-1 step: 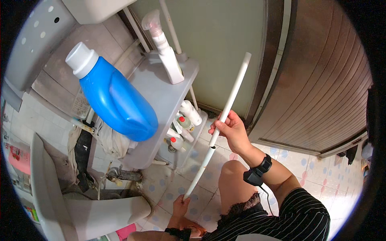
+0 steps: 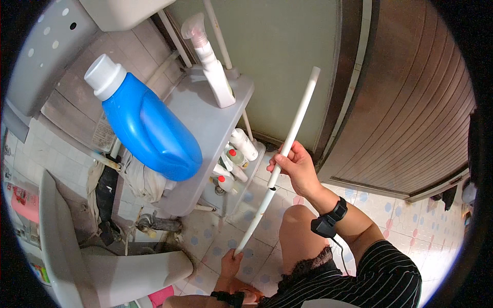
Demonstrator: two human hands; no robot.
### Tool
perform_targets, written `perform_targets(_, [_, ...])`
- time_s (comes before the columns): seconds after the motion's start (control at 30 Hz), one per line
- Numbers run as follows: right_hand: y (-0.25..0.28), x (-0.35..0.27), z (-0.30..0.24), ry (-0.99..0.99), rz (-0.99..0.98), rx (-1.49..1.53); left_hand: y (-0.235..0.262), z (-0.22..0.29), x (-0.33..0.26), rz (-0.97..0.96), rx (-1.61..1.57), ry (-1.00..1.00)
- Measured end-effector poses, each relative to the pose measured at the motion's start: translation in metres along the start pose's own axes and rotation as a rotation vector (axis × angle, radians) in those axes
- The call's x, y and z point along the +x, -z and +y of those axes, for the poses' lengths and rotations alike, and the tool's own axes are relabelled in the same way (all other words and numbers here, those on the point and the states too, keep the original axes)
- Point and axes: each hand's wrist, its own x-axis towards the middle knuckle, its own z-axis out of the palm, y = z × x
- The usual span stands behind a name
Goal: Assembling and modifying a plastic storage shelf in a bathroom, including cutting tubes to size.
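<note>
- The right hand (image 2: 297, 169) is closing its fingers around a long white pipe (image 2: 287, 146) near its middle, holding it slanted in front of the shelf.
- The left hand (image 2: 230, 264) is gripping the pipe's lower end, low in the view above the tiled floor (image 2: 390, 205); the two hands are sitting well apart along the pipe.
- The pipe's upper end is pointing up toward a grey-green wall panel (image 2: 277, 56), beside a brown door (image 2: 411, 102).
- A black band (image 2: 328, 222) is sitting on the right wrist.
- A blue jug (image 2: 149, 128) with a white cap and a white spray bottle (image 2: 210, 66) are standing on a grey shelf (image 2: 205, 118).
- Small white bottles (image 2: 239, 149) are crowding the lower tier, just left of the pipe.
</note>
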Motion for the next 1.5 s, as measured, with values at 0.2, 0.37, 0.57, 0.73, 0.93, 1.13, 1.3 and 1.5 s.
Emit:
perform_targets(0.2, [-0.002,-0.006,-0.001,0.04,0.011,0.021,-0.003,0.003,0.0,0.058,0.044,-0.047])
perform_targets(0.37, [-0.002,-0.005,0.002,0.102,0.038,0.037,-0.003,-0.002,0.001,0.009,0.041,-0.049])
perform_targets(0.57, [-0.001,-0.004,0.001,0.105,0.053,0.025,-0.005,0.015,-0.001,0.048,0.075,-0.125])
perform_targets(0.73, [0.0,-0.005,-0.001,0.082,0.06,0.015,-0.004,0.008,-0.001,0.013,0.091,-0.062])
perform_targets(0.93, [-0.001,-0.004,0.002,0.07,0.033,0.037,-0.003,0.01,-0.003,0.024,0.085,-0.048])
perform_targets(1.13, [-0.003,-0.006,0.002,0.114,0.029,0.041,-0.004,0.003,-0.003,0.049,0.067,-0.057])
perform_targets(1.3, [-0.005,-0.009,0.002,0.15,0.018,0.034,-0.005,0.006,-0.003,0.065,0.075,-0.073])
perform_targets(1.5, [-0.003,-0.012,0.002,0.138,0.059,0.082,-0.004,0.01,-0.003,0.046,0.065,-0.061])
